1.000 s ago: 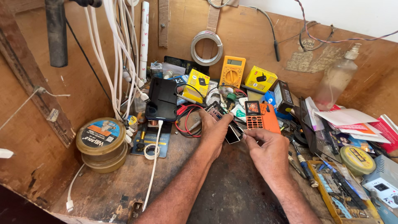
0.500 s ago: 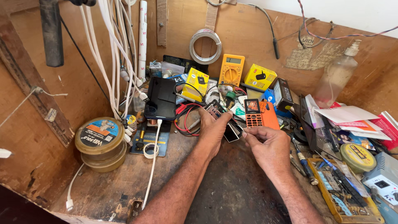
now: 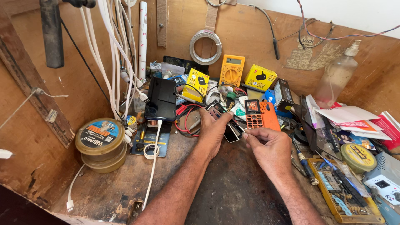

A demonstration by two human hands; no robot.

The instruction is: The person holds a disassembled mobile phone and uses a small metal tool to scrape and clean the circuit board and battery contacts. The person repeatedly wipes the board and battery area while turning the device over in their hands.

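yellow multimeter | solder tins | black phone | spray bottle

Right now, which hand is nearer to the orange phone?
Right. The right hand is just below the orange phone, fingertips almost at its lower edge; the left hand is further off to its left.

Table boxed by wood walls left & back. Both hands mid-table: left hand just left of right hand, a small flat part between them, touching both. Keypad phone lies just behind right hand. Smartphone stands behind-left of left hand, cables hanging down the wall to its left. Stacked tins far left, tape ring between tins & left hand. Multimeter leans on back wall, wire coil hung above-left of it. Spray bottle back right. Papers right; parts tray in front of them, screwdriver between tray & right hand.
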